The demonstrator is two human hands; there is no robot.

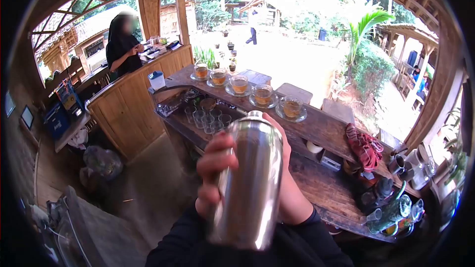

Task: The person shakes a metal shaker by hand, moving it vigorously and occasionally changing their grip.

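Observation:
A shiny metal cocktail shaker (251,183) is held up in front of my chest, tilted, with its small cap pointing away from me. My left hand (215,170) wraps its fingers round the shaker's left side, slightly blurred. Along its right side my right hand (288,180) grips it, its fingers partly hidden behind the metal. Beyond the shaker, several glass cups of amber drink on saucers stand in a row on the counter's upper ledge, the closest being a cup (292,107) just past my right fingers.
Empty glasses (208,120) cluster on the lower wooden counter (316,180). A red cloth (363,146) lies on the ledge to the right, with glass jugs (398,212) below it. At the left, a person in black (123,44) stands behind a wooden counter (131,111). A plastic bag (103,162) sits on the floor.

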